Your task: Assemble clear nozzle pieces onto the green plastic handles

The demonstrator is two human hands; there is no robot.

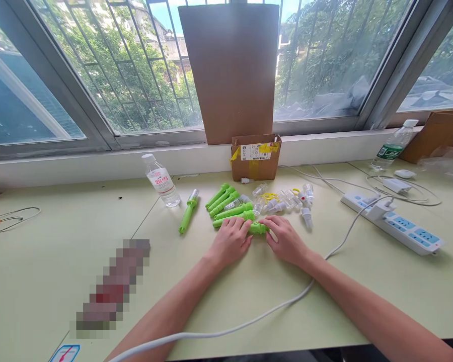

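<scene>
Toward the table's (33,266) far edge, one green handle (187,217) carries a clear tube (195,193); loose handles (224,204) remain. Left hand (230,239) and right hand (285,239), fingers half-curled, hold a partly hidden handle (258,229).

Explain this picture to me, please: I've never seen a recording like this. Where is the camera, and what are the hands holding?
No machine here: a person works bare-handed, and a head-worn camera looks forward and down. The left hand and right hand meet at a green piece; the fingers hide how firmly each grips it. On the table, beyond the hands, lie more green tubes, clear plastic parts and yellow rings, near a cardboard box. A bottle stands to the left, a power strip lies to the right, and a pixelated patch hides something.
</scene>
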